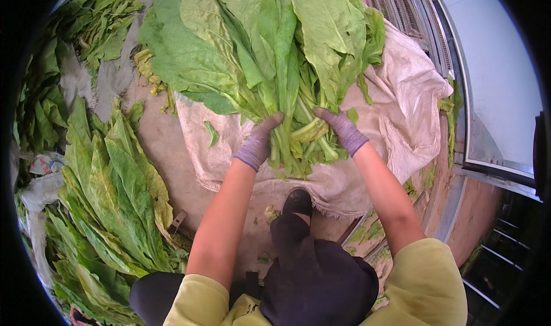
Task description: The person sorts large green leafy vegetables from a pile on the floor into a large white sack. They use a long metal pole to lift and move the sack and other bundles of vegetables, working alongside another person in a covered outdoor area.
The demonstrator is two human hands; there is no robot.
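Note:
A spread bundle of large green leaves (pixel 258 46), apparently tobacco, lies before me with its stalks (pixel 288 149) pointing toward my body. My left hand (pixel 260 138), in a purple-grey knit glove, grips the left side of the stalks, thumb on top. On the other side my right hand (pixel 342 130), gloved alike, has its thumb over leaf stems at the right edge; its fingers are partly hidden underneath. Between the hands, a yellowish folded leaf stem (pixel 310 131) crosses the other stalks. Beneath the leaves is a pale woven sack (pixel 404 93).
More leaves are heaped at my left (pixel 116 188), with a further leaf pile (pixel 99 37) at the upper left. Metal rails (pixel 400 16) and a pale panel (pixel 503 76) stand on the right. My shoe (pixel 298 202) is near the sack's front edge.

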